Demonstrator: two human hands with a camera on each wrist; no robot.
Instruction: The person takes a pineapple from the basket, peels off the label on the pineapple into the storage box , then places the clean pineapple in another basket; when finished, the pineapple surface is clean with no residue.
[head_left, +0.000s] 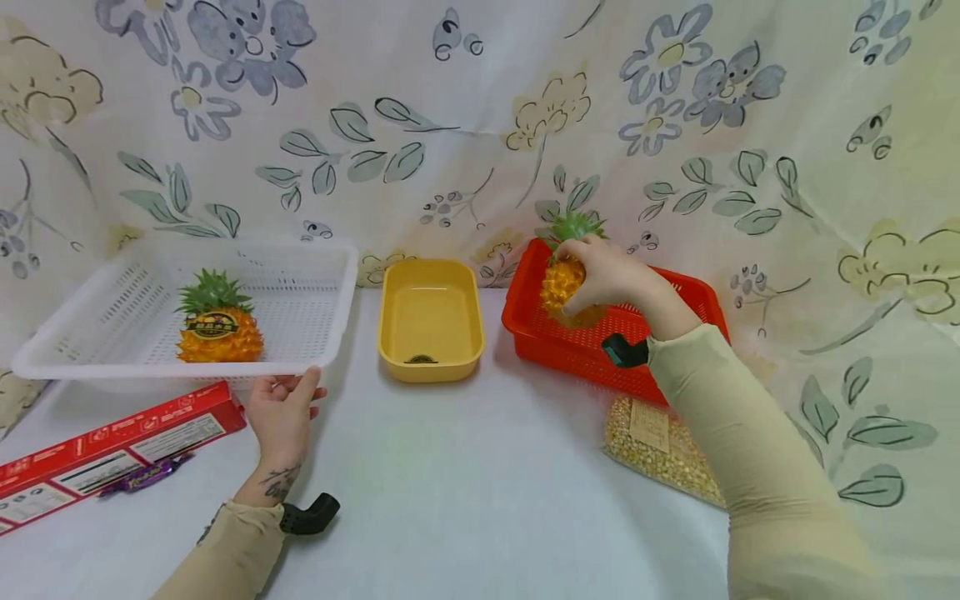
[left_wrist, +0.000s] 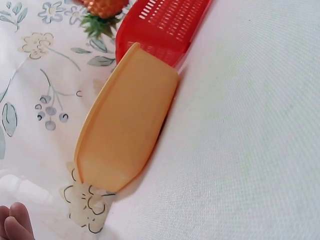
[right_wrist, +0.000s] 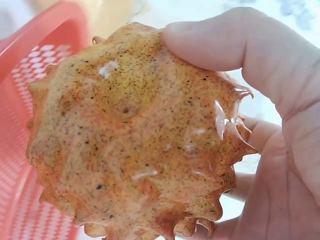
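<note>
My right hand (head_left: pixel 611 271) grips a small orange pineapple (head_left: pixel 561 287) with a green leafy crown, above the left part of the red basket (head_left: pixel 630 367). Up close in the right wrist view, the pineapple's spiky, speckled base (right_wrist: pixel 135 130) faces the camera, the thumb along its side. My left hand (head_left: pixel 281 417) is at the front rim of the white basket (head_left: pixel 90 371), fingers loosely bent. Only its fingertips (left_wrist: pixel 17 225) show in the left wrist view, with nothing visible between them. Inside the white basket sits another pineapple (head_left: pixel 221 333) with a dark label.
Between the two baskets stands a yellow tray (head_left: pixel 431 333) with a dark label inside. A long red box (head_left: pixel 120 446) and a purple-wrapped candy (head_left: pixel 146 475) lie at the left. Next to the red basket is a bag of corn kernels (head_left: pixel 663 446), partly under the right arm.
</note>
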